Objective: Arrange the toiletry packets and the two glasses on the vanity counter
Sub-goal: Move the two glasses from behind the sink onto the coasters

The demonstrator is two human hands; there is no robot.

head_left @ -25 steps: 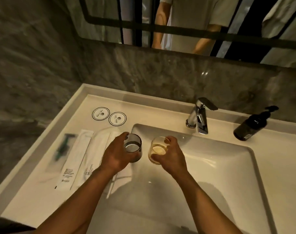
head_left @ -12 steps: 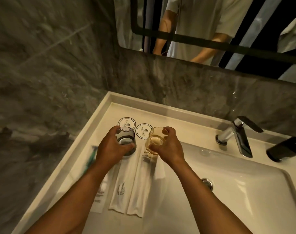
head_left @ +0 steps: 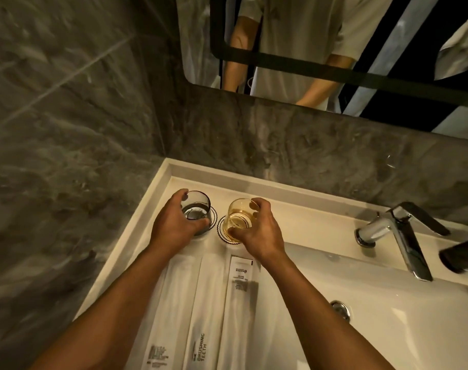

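A: Both hands are at the back left corner of the white desk (head_left: 302,222). The left hand (head_left: 174,228) is wrapped around the grey glass (head_left: 196,209), fingers curled on its wall.

B: And the right hand (head_left: 259,231) grips the amber glass (head_left: 238,217) the same way, thumb at the near side, fingers over the far rim. Both glasses are upright, side by side but apart.

A: Each sits over a round coaster. The left coaster (head_left: 213,213) peeks out past the grey glass, the right coaster (head_left: 221,231) shows beside the amber one. Whether the bases actually touch, I cannot tell.

B: Nearer the camera, three long white toiletry packets (head_left: 206,303) lie in a row between the forearms, lengthwise, edges touching or overlapping.

A: To the right, the chrome faucet (head_left: 398,231) stands over the sink basin (head_left: 388,329), with a dark bottle (head_left: 460,257) at the frame edge.
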